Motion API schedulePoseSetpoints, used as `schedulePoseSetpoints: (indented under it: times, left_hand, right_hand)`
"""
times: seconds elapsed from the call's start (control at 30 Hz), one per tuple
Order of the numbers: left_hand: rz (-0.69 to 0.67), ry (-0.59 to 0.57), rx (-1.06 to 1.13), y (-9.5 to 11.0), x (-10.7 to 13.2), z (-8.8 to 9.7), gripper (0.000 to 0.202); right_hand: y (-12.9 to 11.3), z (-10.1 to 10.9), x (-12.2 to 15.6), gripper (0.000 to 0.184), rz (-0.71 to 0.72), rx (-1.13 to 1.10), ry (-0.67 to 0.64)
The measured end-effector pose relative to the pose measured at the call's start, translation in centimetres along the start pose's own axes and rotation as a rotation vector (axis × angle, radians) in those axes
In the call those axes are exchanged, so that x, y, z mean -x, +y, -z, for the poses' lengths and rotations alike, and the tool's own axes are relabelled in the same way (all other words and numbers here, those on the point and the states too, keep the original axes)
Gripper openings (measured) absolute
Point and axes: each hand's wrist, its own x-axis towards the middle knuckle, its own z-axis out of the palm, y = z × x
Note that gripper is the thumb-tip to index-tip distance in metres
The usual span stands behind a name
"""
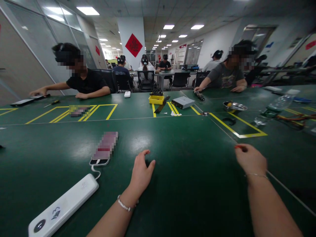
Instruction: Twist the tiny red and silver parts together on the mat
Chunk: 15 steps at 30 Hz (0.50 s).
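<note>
My left hand (142, 171) rests on the green table (192, 177), fingers loosely bent and thumb apart, with nothing in it. It is a little right of a phone (105, 148) that lies flat and is joined by a short white cable to a white power bank (64, 205). My right hand (250, 160) hovers low over the table farther right. Its fingers are curled together, and a small red tip (238, 147) shows at their far end; I cannot make out what it is. Each wrist wears a thin bracelet.
Yellow tape marks boxes on the table. Across it lie a yellow tray (156, 99), a grey box (183, 102), a metal bowl (234, 106), a plastic bottle (271, 110) and coloured wires (300, 118). Two people sit opposite at left and right, others behind.
</note>
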Motion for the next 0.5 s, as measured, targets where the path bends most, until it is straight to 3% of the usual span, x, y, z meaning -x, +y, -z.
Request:
schedulePoseSetpoints:
  times: [0.13, 0.23, 0.37, 0.5]
  left_hand:
    - [0.013, -0.028, 0.003, -0.1, 0.0, 0.0, 0.035]
    - [0.021, -0.053, -0.014, -0.2, 0.0, 0.0, 0.032]
    - [0.025, -0.094, -0.107, -0.4, -0.1, -0.1, 0.032]
    - [0.013, -0.12, -0.188, -0.6, -0.2, -0.3, 0.032]
  right_hand:
    - [6.9, 1.7, -2.8, 0.024, -0.201, 0.146, 0.019]
    - [9.9, 1.8, -3.9, 0.023, -0.295, 0.234, 0.027]
    - [11.7, 1.4, -4.5, 0.03, -0.329, 0.264, 0.002]
    - [11.3, 1.3, -3.9, 0.043, -0.242, 0.296, 0.026]
